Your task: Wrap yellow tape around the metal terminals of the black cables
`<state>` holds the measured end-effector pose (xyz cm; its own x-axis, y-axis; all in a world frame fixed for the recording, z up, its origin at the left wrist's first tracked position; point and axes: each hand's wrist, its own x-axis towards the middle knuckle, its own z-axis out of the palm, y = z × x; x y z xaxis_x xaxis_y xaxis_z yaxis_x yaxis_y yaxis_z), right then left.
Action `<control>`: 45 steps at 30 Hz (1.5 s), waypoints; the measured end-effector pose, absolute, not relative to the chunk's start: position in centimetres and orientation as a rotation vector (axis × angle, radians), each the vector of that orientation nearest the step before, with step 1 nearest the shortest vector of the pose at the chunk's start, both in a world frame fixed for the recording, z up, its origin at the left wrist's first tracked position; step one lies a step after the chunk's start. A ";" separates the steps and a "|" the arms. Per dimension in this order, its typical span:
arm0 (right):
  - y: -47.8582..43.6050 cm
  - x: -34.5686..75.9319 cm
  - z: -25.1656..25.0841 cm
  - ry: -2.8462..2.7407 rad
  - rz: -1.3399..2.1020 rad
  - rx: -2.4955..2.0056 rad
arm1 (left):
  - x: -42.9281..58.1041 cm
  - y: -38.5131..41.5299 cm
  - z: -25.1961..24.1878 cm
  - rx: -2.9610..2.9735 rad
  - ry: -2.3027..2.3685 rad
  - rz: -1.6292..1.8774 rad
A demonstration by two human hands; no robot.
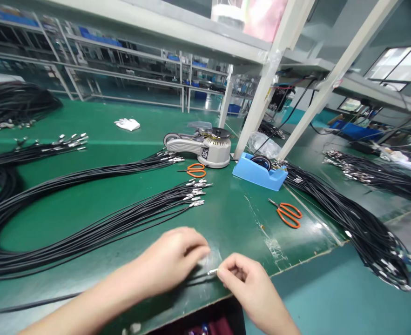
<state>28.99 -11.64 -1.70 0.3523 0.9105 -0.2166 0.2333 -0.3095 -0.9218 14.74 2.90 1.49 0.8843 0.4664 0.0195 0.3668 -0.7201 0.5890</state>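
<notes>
Low over the front of the green bench, my right hand [245,284] pinches the silver metal end of a black cable [200,280] between thumb and fingertips. The cable runs left, passing below my left forearm to the bench's left side. Just left of that connector is my left hand [177,258], slightly blurred, with its fingers curled and thumb drawn in. Whatever those fingertips hold, if anything, is too unclear to name. Beyond my hands lies a bundle of black cables [149,211], its silver connector ends pointing right.
Orange-handled scissors [289,214] lie to the right, another pair of scissors [195,170] farther back. A round tape dispenser [214,151] and a blue tape holder [259,173] stand near the shelf post [257,102]. More cables [345,214] hang over the right edge. A white glove [127,124] lies behind.
</notes>
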 end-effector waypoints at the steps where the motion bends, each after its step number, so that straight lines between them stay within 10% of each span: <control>1: -11.9 29.4 -1.7 -1.052 0.980 -1.792 | 15.0 4.1 1.3 2.542 0.678 0.342; 45: 1.9 31.2 -1.1 -0.846 1.164 -1.475 | 15.5 8.3 -5.1 2.535 0.551 1.159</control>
<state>31.19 1.90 -1.14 0.2830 0.9306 -0.2320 -0.0666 -0.2222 -0.9727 15.54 8.26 -5.14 0.6012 0.4588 0.6542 0.2178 -0.8818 0.4183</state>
